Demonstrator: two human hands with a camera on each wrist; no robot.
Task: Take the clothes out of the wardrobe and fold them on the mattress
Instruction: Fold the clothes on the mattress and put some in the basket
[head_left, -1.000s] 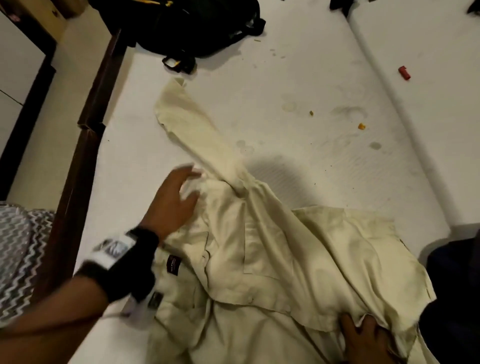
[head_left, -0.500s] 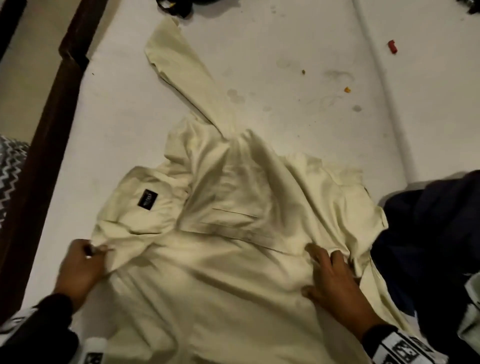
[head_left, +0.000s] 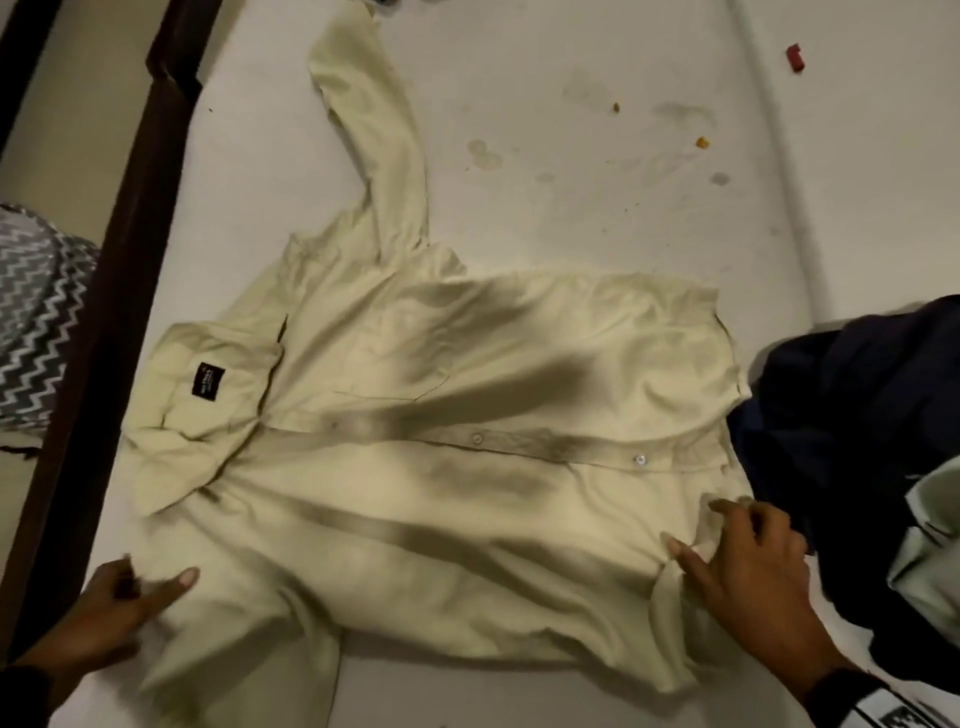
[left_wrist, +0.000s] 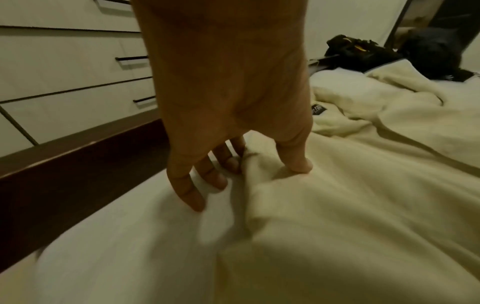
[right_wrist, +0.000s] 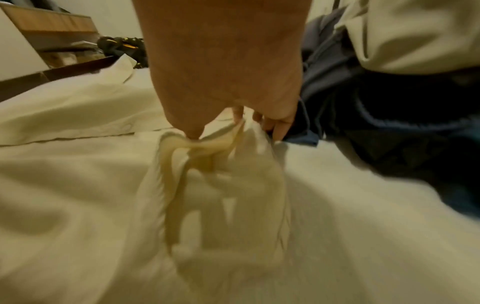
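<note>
Two hands work on the cream shirt (head_left: 467, 467), which now lies much flatter on the white mattress (head_left: 571, 218) than before. The left hand (head_left: 111, 618) has slid down and pinches the shoulder edge. The right hand (head_left: 748, 566) has moved toward the hem and pinches a bunch of cloth beside the dark clothes (head_left: 857, 415).

Black label (head_left: 207, 382) inside shirt (head_left: 467, 467) collar, left of frame, has pale lettering too small to read. Wristband (head_left: 893, 714) at lower right shows black-white print, cut off, unreadable.
</note>
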